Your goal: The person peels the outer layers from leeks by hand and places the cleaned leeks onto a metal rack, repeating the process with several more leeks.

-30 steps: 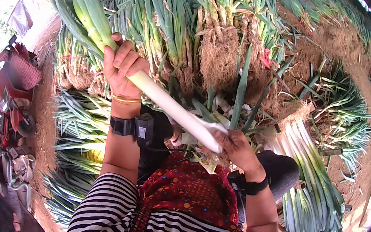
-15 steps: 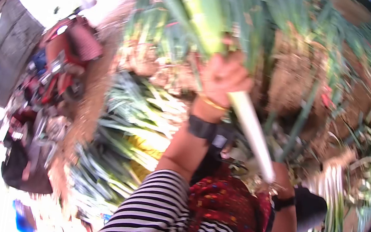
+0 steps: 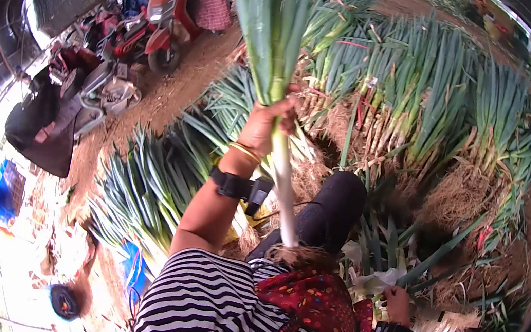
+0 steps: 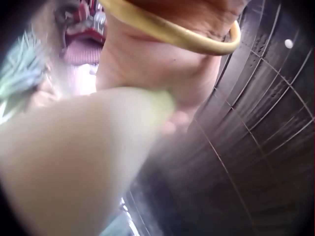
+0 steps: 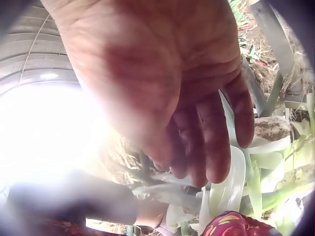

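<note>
Above the lap — left hand (image 3: 265, 125) gripping leek (image 3: 281, 175), upright

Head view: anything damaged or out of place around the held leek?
Nothing looks damaged. The left hand grips the leek roughly upright, its white stalk clean and unbroken. The only mess is the loose peeled skins scattered on the ground by the right hand.

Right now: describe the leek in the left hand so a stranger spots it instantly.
Start at the red scooter top left, then go right to the raised left hand. Its grip holds the leek: the only one upright in the air, white stalk down; the heaped leeks rest on the ground.
</note>
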`<action>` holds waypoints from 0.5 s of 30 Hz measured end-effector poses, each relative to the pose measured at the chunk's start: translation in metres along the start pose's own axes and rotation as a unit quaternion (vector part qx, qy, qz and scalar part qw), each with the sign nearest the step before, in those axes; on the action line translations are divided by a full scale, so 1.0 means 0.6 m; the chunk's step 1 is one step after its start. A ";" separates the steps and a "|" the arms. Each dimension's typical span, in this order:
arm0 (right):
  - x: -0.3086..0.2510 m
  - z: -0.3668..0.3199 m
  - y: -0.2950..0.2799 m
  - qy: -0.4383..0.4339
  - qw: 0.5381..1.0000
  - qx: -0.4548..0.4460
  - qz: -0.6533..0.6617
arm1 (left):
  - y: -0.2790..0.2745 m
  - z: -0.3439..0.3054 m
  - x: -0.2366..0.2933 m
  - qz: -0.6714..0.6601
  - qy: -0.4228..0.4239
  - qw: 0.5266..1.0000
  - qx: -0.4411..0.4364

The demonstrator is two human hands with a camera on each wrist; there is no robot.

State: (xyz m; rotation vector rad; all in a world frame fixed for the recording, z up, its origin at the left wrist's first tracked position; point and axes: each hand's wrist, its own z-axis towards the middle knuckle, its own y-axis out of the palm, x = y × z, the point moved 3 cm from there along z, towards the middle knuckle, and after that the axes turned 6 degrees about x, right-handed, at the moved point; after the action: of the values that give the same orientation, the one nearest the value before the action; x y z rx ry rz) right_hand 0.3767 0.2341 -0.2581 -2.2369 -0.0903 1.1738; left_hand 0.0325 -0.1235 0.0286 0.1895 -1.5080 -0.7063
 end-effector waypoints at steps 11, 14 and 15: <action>-0.035 0.018 0.011 -0.021 0.992 -0.072 -0.102 | -0.559 -0.253 0.094 0.500 0.035 0.643 0.579; -0.025 0.023 0.009 -0.023 0.989 -0.072 -0.127 | -0.655 -0.342 0.091 0.614 -0.024 0.499 0.611; -0.025 0.020 0.008 -0.018 0.989 -0.071 -0.131 | -0.704 -0.371 0.082 0.638 -0.099 0.472 0.601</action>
State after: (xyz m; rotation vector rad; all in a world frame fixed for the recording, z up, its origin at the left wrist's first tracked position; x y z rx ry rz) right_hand 0.3577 0.2312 -0.2548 -2.2424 -0.4811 1.0937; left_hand 0.1095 -0.5517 -0.1747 -0.0409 -1.5793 1.7011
